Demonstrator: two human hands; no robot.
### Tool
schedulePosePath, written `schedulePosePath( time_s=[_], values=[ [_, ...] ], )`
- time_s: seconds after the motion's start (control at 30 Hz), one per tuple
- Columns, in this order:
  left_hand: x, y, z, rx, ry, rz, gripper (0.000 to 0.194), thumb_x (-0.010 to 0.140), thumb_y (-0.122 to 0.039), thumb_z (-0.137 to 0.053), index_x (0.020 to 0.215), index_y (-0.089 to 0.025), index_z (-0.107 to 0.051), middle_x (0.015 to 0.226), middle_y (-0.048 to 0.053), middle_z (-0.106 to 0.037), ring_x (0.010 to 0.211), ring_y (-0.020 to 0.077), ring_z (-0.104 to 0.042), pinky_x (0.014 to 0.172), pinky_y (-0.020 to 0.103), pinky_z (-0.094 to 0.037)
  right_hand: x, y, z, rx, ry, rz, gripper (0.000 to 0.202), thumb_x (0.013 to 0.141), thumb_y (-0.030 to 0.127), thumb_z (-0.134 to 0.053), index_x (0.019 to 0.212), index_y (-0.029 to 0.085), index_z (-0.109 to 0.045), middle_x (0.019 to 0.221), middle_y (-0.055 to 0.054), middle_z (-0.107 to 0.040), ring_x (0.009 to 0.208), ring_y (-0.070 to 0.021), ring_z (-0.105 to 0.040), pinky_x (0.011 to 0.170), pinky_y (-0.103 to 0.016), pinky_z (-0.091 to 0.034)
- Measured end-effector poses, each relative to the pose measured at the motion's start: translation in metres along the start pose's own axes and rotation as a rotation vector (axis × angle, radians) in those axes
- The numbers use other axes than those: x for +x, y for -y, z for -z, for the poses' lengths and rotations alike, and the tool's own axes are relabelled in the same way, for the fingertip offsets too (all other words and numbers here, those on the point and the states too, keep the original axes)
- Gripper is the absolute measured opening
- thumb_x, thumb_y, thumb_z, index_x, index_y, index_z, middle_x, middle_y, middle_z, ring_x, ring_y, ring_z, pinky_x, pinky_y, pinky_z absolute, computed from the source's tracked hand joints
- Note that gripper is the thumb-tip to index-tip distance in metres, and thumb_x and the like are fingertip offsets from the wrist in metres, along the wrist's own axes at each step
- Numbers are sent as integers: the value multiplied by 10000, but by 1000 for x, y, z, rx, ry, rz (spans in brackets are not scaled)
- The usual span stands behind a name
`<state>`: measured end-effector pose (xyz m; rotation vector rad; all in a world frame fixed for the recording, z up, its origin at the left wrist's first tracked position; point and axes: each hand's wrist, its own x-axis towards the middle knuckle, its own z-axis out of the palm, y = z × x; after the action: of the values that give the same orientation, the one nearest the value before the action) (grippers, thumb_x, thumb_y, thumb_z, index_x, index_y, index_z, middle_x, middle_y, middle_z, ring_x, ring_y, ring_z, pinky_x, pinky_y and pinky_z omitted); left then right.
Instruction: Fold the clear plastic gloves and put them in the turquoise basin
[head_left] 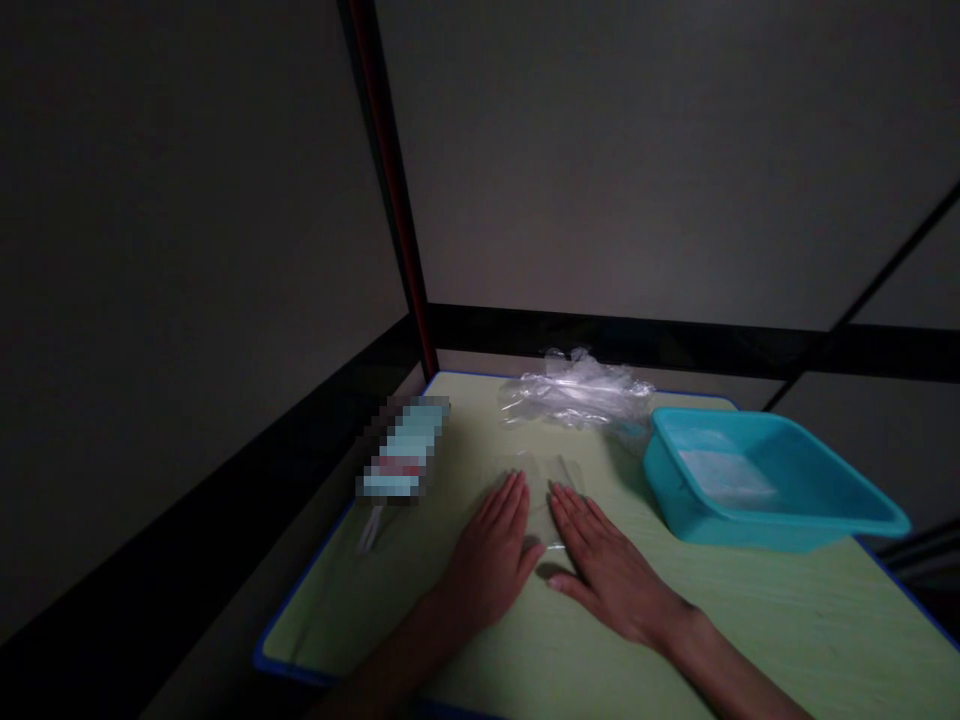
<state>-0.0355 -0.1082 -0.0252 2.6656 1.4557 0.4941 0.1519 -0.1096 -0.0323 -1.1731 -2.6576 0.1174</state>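
Observation:
A clear plastic bag (541,515) lies flat on the pale green table, partly covered by both hands. My left hand (495,545) rests palm down on its left side, fingers stretched out and pointing away from me. On its right side lies my right hand (604,565), also palm down with the fingers straight and the thumb spread toward the left thumb. Neither hand grips anything. The bag's far edge shows just beyond the fingertips.
A heap of crumpled clear plastic bags (577,390) lies at the table's back edge. The turquoise basin (810,527) at the right has a whitish flat item (724,475) inside. A blurred-out phone-like object (405,450) with a cable (370,528) stands at the left. Walls border the table (780,620).

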Motion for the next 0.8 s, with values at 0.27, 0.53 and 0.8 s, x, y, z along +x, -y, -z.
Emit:
schedulePosePath(
  time_s=[0.27, 0.53, 0.8],
  values=[
    [-10, 11, -5, 102, 59, -9, 567, 830, -399, -373, 1278, -64, -278, 1362, 169, -263, 1272, 237, -182, 1015, 402, -238, -6, -2, -5, -21, 3, -3, 733, 829, 526, -333, 1361, 100, -62, 1404, -139, -92, 1284, -228, -67, 1031, -421, -204],
    [-19, 16, 3, 119, 97, 11, 576, 843, -409, -334, 1296, -63, -249, 1373, 164, -236, 1276, 231, -166, 1015, 401, -228, -10, 0, -3, -35, 18, -14, 740, 831, 531, -320, 1361, 102, -33, 1404, -142, -81, 1283, -232, -65, 1028, -431, -201],
    [-19, 23, -2, 86, 72, 11, 584, 841, -407, -342, 1315, -93, -210, 1387, 147, -205, 1285, 222, -128, 1018, 417, -214, -9, 2, 5, -11, 52, -50, 718, 843, 524, -290, 1359, 81, -60, 1399, -152, -103, 1284, -223, -55, 1028, -429, -199]
  ],
)
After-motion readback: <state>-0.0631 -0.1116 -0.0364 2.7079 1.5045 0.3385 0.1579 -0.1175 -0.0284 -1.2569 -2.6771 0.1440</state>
